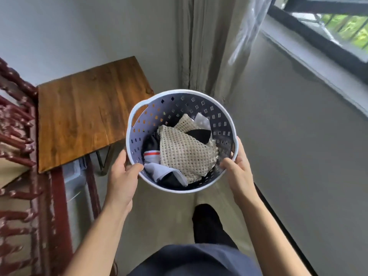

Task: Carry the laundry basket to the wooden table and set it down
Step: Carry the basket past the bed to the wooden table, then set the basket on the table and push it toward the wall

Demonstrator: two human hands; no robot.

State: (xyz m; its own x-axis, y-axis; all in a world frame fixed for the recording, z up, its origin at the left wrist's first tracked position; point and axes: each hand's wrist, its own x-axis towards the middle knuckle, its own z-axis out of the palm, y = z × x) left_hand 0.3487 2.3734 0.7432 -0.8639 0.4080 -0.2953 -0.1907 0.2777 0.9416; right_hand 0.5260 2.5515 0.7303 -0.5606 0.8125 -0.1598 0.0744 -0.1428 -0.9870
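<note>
I hold a round white laundry basket (173,100) with perforated walls in the air in front of me. Inside lie a beige mesh cloth (185,148) and some white and black clothes. My left hand (123,174) grips the near-left rim, thumb inside the basket. My right hand (239,172) grips the near-right rim. The wooden table (85,114) stands ahead to the left against the wall; the basket's far-left edge overlaps the table's right corner in view.
A dark red carved wooden frame (22,156) runs along the left, touching the table. A beige curtain (207,46) hangs ahead. A window (328,22) with a sill is at the right. My dark-clad foot (207,222) stands on the grey floor.
</note>
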